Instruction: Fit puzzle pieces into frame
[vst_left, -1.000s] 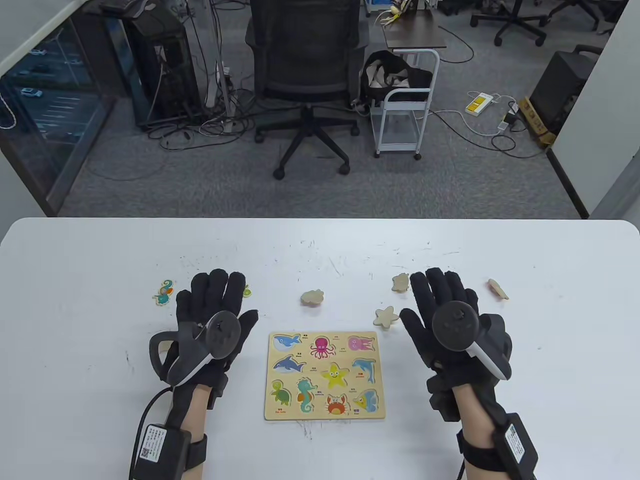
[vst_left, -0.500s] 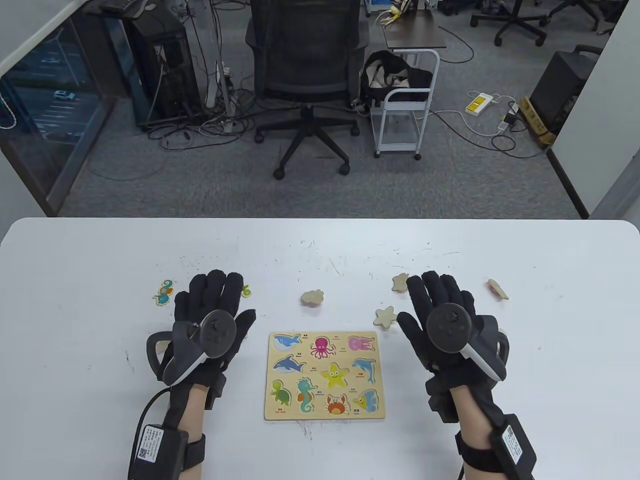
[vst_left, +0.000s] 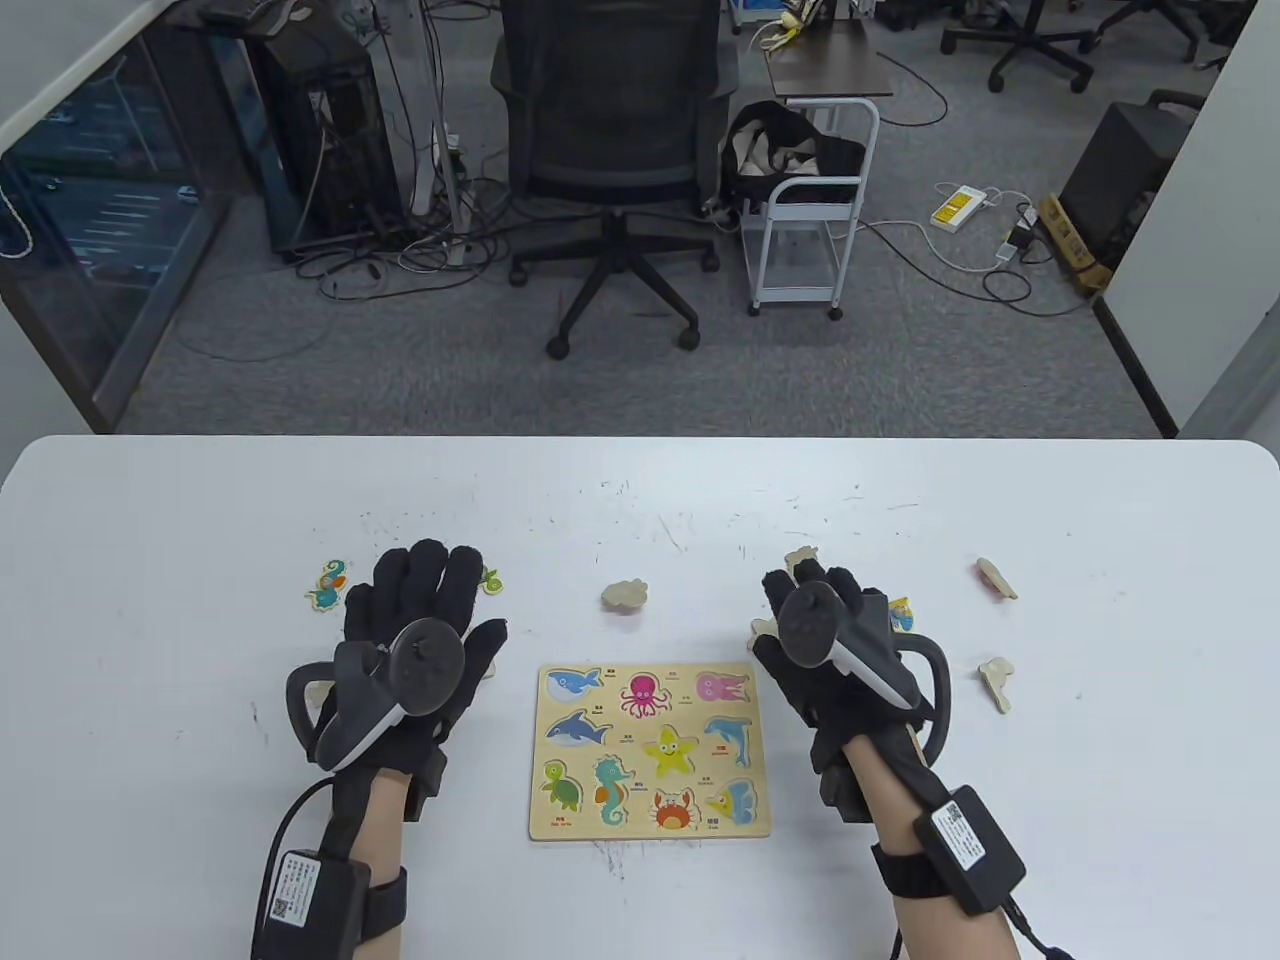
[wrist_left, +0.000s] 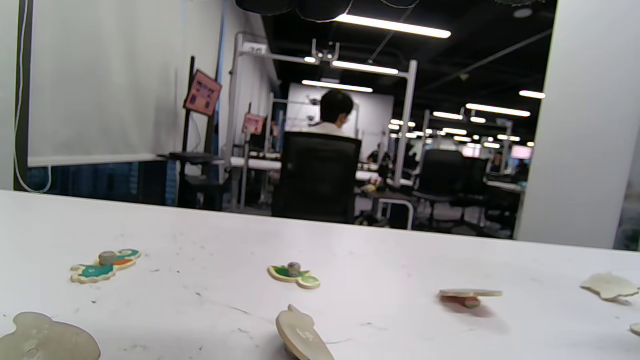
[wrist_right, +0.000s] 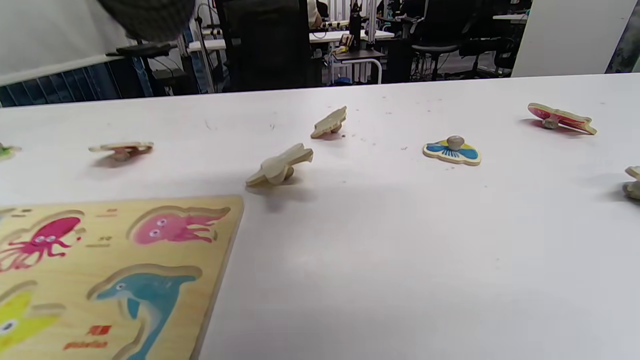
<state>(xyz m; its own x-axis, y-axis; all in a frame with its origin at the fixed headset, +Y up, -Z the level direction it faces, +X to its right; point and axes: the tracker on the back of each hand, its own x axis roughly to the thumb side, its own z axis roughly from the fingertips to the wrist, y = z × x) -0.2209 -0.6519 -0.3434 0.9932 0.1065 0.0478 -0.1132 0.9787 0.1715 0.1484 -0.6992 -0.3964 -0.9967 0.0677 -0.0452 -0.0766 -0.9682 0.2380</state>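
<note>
- We see the frame (vst_left: 650, 750) flat near the table's (vst_left: 1100, 500) front edge, between our hands, its recesses unfilled
- Star piece (wrist_right: 279, 168) lies face-down just off the frame's far right corner, long axis slanting away
- Right hand (vst_left: 835, 660) hovers nearest it, grasping nothing
- Left hand (vst_left: 415, 640) rests spread, grasping nothing

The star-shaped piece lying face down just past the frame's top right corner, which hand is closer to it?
Right. The right hand partly covers the star piece; the left hand is across the frame.
</note>
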